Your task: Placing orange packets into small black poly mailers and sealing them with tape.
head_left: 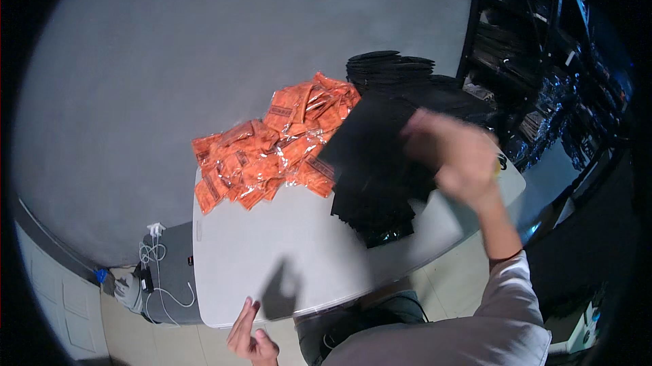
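Observation:
My right hand (458,155), smeared by motion, is over a heap of flat black pieces on the right half of the table. Its fingertips overlap a dark rectangular black piece (373,128) with a straight left edge; whether they grip it cannot be made out. More black pieces (373,216) lie fanned toward the table's front. Off the table's near left corner, my left hand (252,335) is held with fingers stretched out and nothing in it. Orange packets (272,149) in shiny clear wrapping are heaped left of the black pieces, touching them.
The white table (272,250) has rounded corners and stands by a grey wall (224,40). A stack of black pieces (390,67) rises at its back. Dark shelves (509,47) with piled goods stand at right. White cables (159,271) hang over a grey surface at left.

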